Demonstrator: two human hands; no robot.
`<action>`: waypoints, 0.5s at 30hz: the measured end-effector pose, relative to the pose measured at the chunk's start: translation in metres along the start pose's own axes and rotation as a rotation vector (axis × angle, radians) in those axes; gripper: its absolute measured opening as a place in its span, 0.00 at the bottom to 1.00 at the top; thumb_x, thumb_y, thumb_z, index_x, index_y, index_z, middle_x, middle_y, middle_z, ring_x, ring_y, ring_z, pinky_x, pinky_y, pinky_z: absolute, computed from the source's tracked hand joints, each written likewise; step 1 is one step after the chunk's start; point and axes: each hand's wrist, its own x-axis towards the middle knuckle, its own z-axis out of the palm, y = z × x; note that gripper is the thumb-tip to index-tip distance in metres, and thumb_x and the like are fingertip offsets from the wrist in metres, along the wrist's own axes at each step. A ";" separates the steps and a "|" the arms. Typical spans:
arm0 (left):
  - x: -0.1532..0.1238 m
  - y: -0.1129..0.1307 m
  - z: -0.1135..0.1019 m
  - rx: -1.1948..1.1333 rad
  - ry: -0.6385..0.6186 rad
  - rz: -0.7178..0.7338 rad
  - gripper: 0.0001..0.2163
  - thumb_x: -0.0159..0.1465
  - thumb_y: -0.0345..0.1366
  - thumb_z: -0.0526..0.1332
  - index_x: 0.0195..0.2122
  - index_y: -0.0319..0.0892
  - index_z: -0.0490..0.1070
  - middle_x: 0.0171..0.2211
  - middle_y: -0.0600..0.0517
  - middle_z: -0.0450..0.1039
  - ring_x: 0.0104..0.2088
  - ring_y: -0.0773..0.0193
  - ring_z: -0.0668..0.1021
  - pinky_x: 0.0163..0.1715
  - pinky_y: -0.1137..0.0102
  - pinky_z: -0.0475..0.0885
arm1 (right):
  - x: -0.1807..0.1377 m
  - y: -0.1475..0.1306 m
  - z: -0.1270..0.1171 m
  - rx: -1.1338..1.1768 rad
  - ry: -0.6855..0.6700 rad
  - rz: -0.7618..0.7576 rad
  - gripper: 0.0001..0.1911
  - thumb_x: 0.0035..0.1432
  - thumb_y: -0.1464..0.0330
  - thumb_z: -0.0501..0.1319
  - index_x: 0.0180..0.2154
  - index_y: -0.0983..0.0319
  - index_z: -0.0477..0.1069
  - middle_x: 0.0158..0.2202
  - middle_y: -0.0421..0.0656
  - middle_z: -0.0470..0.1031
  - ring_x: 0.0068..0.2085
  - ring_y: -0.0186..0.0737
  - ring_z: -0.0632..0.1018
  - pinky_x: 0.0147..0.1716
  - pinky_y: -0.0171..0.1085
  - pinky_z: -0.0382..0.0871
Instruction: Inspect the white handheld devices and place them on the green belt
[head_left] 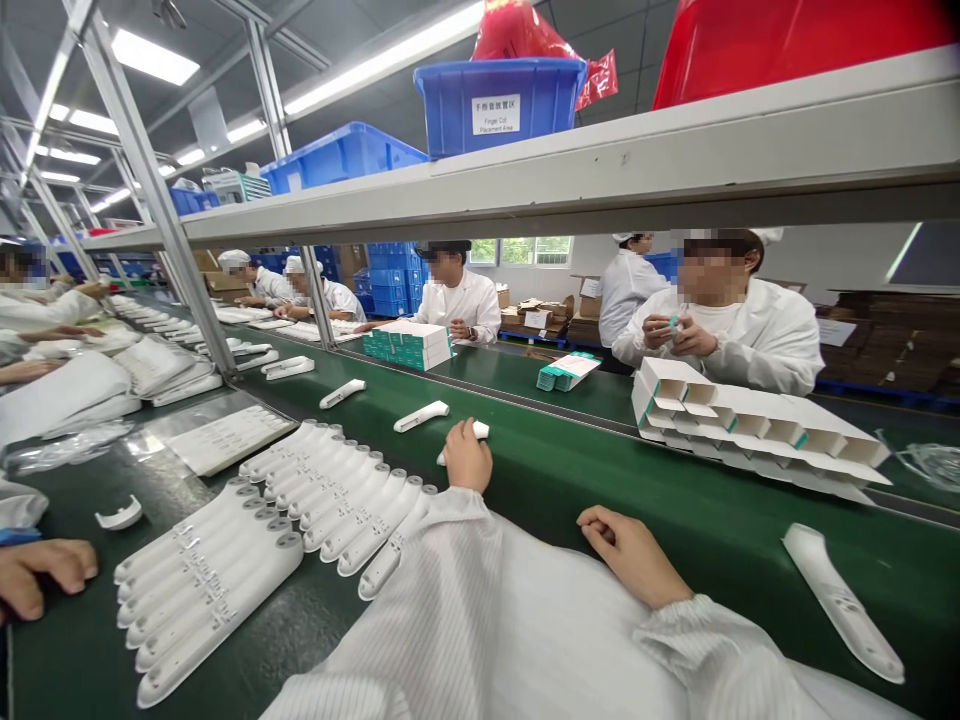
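Over green belt [540,465], left hand [469,462] gripping white part [481,430], right hand [634,550] relaxed, fingers [594,520] half-open

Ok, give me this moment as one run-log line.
Left hand: over white casing, grip unclear | Right hand: loosely curled, no object visible | Green belt: more casings spaced along it

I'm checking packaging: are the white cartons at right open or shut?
Open: the white cartons show hollow interiors and unfolded flaps at their near ends.

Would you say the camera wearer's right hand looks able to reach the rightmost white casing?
Probably yes: the right hand looks empty, and only green belt shows between it and the white casing.
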 end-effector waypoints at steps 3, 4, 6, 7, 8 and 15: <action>0.003 -0.007 -0.003 0.004 -0.138 -0.216 0.22 0.58 0.29 0.53 0.55 0.37 0.56 0.56 0.37 0.57 0.58 0.48 0.57 0.53 0.51 0.53 | 0.000 -0.002 -0.001 -0.007 -0.002 0.000 0.10 0.55 0.63 0.52 0.32 0.57 0.70 0.25 0.39 0.71 0.27 0.37 0.71 0.29 0.35 0.63; 0.003 -0.008 -0.004 -0.020 -0.217 -0.265 0.21 0.57 0.29 0.53 0.53 0.37 0.58 0.55 0.36 0.58 0.58 0.46 0.58 0.52 0.50 0.53 | 0.000 -0.002 -0.001 -0.011 -0.001 -0.002 0.10 0.55 0.63 0.51 0.32 0.57 0.70 0.25 0.39 0.72 0.28 0.37 0.71 0.29 0.35 0.63; 0.004 -0.008 -0.003 -0.083 -0.342 -0.305 0.17 0.56 0.27 0.54 0.48 0.36 0.63 0.52 0.36 0.62 0.56 0.46 0.62 0.50 0.52 0.56 | 0.000 -0.003 -0.001 -0.022 -0.001 -0.005 0.11 0.55 0.63 0.51 0.32 0.57 0.70 0.25 0.39 0.72 0.28 0.37 0.71 0.29 0.35 0.63; 0.004 -0.007 -0.003 -0.120 -0.382 -0.301 0.14 0.55 0.27 0.54 0.44 0.36 0.65 0.50 0.36 0.64 0.54 0.47 0.65 0.49 0.56 0.59 | 0.000 -0.003 -0.001 -0.028 -0.001 -0.007 0.11 0.55 0.63 0.51 0.32 0.57 0.70 0.25 0.39 0.72 0.28 0.37 0.71 0.29 0.35 0.63; 0.004 -0.005 -0.001 -0.162 -0.420 -0.291 0.12 0.56 0.28 0.54 0.41 0.36 0.67 0.47 0.37 0.67 0.51 0.50 0.68 0.47 0.60 0.62 | 0.001 -0.003 -0.001 -0.031 -0.003 -0.007 0.11 0.55 0.62 0.51 0.32 0.57 0.70 0.26 0.39 0.72 0.28 0.37 0.71 0.29 0.35 0.63; -0.015 0.023 0.008 -0.686 -0.759 -0.241 0.15 0.63 0.40 0.46 0.43 0.38 0.66 0.36 0.47 0.74 0.24 0.70 0.73 0.17 0.77 0.59 | 0.003 0.002 -0.001 0.007 0.039 -0.020 0.12 0.54 0.61 0.52 0.31 0.58 0.71 0.25 0.39 0.72 0.27 0.37 0.71 0.28 0.36 0.62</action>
